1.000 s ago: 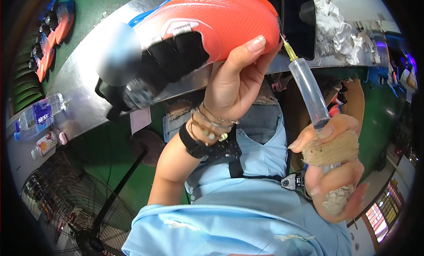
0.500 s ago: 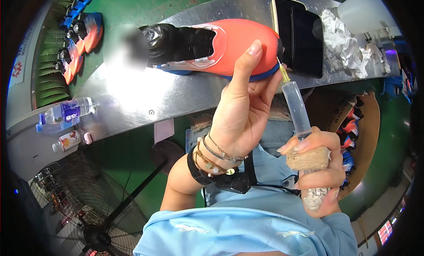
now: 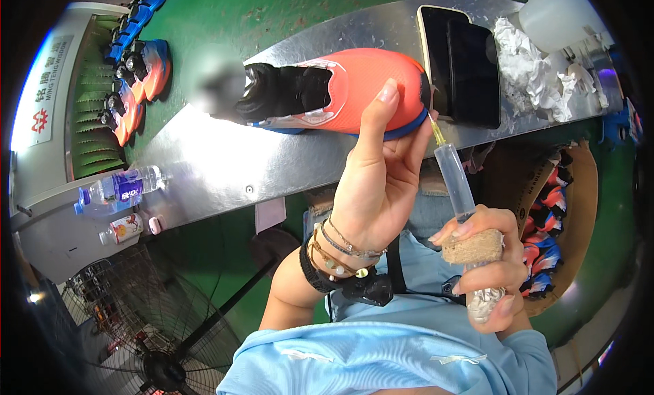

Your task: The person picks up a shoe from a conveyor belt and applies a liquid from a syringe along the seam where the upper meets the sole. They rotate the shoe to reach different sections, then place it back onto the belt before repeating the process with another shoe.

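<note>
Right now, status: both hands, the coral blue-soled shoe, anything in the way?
Left hand holding coral shoe by toe. Right hand gripping clear plastic syringe, yellow needle hub near toe edge. Black rectangular phone close beyond toe.

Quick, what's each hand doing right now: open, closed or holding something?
Left hand: holding the coral shoe by its toe, thumb on top.
Right hand: closed around the syringe.

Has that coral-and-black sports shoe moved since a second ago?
Yes: the ankle end of the coral-and-black sports shoe has swung away from the near edge of the shiny metal table, toward the far side.
</note>
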The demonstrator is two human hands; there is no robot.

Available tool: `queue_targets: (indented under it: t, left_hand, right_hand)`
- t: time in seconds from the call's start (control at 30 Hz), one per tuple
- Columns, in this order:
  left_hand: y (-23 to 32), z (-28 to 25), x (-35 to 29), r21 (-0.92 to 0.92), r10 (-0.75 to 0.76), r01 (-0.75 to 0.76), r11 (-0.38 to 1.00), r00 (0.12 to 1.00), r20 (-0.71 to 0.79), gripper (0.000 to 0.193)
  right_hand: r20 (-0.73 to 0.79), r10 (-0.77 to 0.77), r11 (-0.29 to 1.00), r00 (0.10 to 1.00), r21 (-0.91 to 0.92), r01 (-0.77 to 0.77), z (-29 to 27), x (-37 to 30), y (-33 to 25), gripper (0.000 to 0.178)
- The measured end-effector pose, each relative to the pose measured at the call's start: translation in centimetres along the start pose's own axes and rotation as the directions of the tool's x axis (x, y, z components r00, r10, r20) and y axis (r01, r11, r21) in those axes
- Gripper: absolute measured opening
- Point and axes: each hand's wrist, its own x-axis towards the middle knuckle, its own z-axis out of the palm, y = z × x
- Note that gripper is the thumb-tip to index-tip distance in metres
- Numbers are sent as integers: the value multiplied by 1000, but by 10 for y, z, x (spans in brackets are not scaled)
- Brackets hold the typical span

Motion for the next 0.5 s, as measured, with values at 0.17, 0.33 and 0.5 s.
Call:
queue_targets:
  t: [0.17,0.33,0.5]
  left_hand:
    - [21,-9,10,77,10,-9,997,1000,-14,21]
    - [152,-54,69,214,258,-280,936,958,126,40]
    - [321,-115,150,280,724,-676,682,678,-128,49]
  right_hand:
    - [-290,-73,997,954,-4,75,0,6,-5,48]
    - [-281,-2,993,960,-116,-32,-30,17,-5,41]
    - [-313,-54,972,948,-233,-22,-52,21,7,40]
